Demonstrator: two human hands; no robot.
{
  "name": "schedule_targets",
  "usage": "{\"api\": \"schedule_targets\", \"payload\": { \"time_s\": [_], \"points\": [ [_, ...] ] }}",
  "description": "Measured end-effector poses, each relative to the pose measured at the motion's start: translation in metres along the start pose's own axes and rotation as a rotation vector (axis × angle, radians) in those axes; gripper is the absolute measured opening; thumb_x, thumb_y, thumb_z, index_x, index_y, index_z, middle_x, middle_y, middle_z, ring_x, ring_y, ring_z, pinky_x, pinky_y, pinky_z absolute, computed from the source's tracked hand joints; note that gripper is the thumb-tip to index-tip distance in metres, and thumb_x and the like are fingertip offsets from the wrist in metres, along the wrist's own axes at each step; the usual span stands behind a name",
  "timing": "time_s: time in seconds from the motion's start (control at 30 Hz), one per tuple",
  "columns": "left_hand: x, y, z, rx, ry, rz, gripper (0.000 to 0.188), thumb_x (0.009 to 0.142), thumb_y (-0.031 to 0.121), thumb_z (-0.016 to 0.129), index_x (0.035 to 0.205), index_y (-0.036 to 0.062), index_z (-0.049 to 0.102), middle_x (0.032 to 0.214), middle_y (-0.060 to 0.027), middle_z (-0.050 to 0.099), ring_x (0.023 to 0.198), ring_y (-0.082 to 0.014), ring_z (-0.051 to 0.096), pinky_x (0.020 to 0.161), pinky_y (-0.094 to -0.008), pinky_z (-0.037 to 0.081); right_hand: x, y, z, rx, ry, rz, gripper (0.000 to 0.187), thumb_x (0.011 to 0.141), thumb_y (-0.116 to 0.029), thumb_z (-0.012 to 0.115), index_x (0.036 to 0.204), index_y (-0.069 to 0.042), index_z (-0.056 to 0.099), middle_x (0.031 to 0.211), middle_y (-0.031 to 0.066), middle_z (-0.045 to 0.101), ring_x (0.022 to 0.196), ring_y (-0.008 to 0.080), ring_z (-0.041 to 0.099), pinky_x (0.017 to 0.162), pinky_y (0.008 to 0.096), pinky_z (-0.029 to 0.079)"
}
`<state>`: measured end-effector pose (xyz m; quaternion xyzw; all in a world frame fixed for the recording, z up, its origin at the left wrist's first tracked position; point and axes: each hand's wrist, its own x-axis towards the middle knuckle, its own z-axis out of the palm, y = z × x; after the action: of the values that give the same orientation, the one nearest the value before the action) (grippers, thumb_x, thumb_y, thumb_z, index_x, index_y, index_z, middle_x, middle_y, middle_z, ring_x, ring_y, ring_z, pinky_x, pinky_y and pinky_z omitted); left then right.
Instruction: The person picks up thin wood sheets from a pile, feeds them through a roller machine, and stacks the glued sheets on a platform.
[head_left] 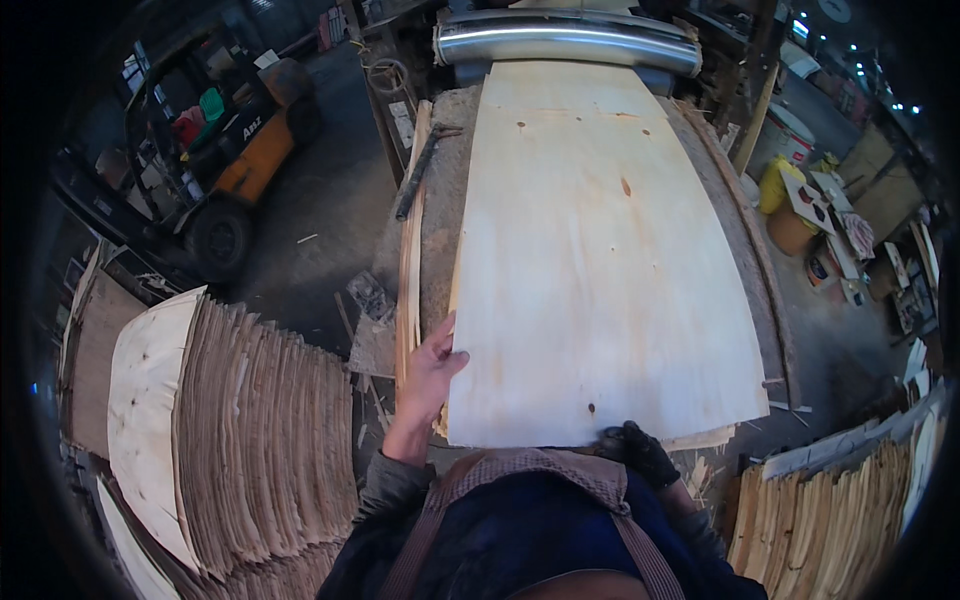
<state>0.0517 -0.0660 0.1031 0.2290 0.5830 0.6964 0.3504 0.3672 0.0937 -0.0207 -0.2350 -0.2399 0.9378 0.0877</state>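
Note:
A large pale wood veneer sheet [600, 270] with a few dark knots lies lengthwise in front of me, its far end close against a shiny metal roller [570, 45]. My bare left hand [432, 378] grips the sheet's left edge near the front corner, thumb on top and the other fingers along the edge. In a dark glove, my right hand [640, 452] is at the near edge, right of the middle, with its fingers closed over the rim. Part of that hand is hard to make out against my dark clothes.
A tall stack of veneer sheets [270, 430] stands at my left, another stack [830, 510] at my right. An orange forklift [245, 180] is parked at the far left. A dark bar [418, 180] lies on the bench's left side. Buckets and scraps lie at the far right.

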Motion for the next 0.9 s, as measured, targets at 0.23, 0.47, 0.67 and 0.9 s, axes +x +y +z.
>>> {"api": "schedule_targets", "payload": {
  "time_s": [0.23, 0.47, 0.67, 0.9],
  "points": [
    [0.001, 0.030, 0.002, -0.190, 0.012, 0.023, 0.057, 0.078, -0.013, 0.041, 0.133, -0.0030, 0.035, 0.117, -0.0130, 0.057, 0.103, -0.0167, 0.057, 0.087, -0.0268, 0.044, -0.028, -0.001, -0.024, -0.335, 0.371, 0.005, 0.029, 0.085, -0.030, 0.061, 0.093, -0.003, 0.058, 0.076, 0.0085, 0.064, 0.065, 0.0193, 0.061, 0.059, 0.0295, 0.049],
    [0.026, -0.004, -0.029, -0.065, 0.053, -0.013, 0.054, 0.080, -0.011, 0.042, 0.133, -0.0044, 0.033, 0.124, -0.0132, 0.052, 0.108, -0.0187, 0.054, 0.090, -0.0282, 0.042, 0.016, -0.030, -0.011, -0.671, 0.337, -0.107, 0.029, 0.083, -0.025, 0.062, 0.103, -0.005, 0.054, 0.080, 0.0090, 0.063, 0.075, 0.0227, 0.063, 0.068, 0.0340, 0.051],
    [0.034, -0.089, -0.059, 0.246, 0.075, -0.008, 0.051, 0.082, -0.006, 0.048, 0.132, -0.0031, 0.036, 0.126, -0.0113, 0.050, 0.116, -0.0185, 0.047, 0.096, -0.0289, 0.036, 0.033, -0.059, 0.034, 0.049, 0.205, 0.088, 0.026, 0.086, -0.033, 0.059, 0.092, -0.008, 0.059, 0.079, 0.0088, 0.064, 0.077, 0.0259, 0.062, 0.076, 0.0413, 0.051],
    [0.038, -0.097, -0.042, 0.909, 0.280, 0.116, 0.055, 0.078, 0.011, 0.062, 0.128, 0.0008, 0.042, 0.124, -0.0248, 0.047, 0.117, -0.0346, 0.045, 0.098, -0.0364, 0.036, 0.047, -0.037, -0.020, -0.218, 0.230, -0.044, 0.035, 0.093, -0.027, 0.049, 0.115, 0.000, 0.044, 0.110, 0.0218, 0.054, 0.104, 0.0355, 0.054, 0.090, 0.0451, 0.044]
  ]
}}
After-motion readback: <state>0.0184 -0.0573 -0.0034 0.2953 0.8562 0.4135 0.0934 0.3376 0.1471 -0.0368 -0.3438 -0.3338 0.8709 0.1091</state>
